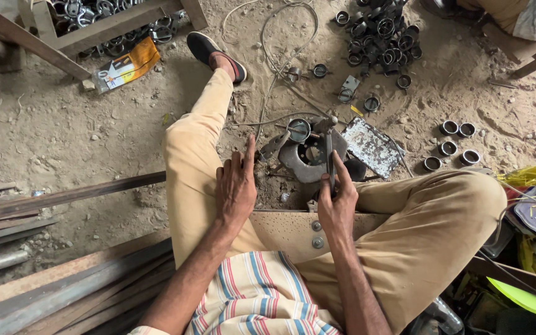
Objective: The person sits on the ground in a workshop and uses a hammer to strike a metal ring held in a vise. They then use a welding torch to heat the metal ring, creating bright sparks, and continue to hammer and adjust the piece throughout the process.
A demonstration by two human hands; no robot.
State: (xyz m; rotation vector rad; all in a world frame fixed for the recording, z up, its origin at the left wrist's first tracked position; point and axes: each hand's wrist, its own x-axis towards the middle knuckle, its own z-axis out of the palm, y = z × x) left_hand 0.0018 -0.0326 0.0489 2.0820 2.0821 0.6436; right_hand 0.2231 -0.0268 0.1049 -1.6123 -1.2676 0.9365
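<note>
A thin metal rod [329, 162] runs lengthwise away from the person, its near end pinched in the right hand [337, 201], its far end reaching over the round steel disc [310, 156] on the dirt floor [63, 124]. The disc lies just ahead of the right hand, between the two knees. A short ring [298, 129] sits on the far rim of the disc, beside the rod's tip. The left hand [236, 186] is empty, fingers spread flat on the left thigh, left of the disc and about as near to it. A rusty plate [372, 146] lies right of the disc. More rings [383, 34] are heaped well beyond it.
</note>
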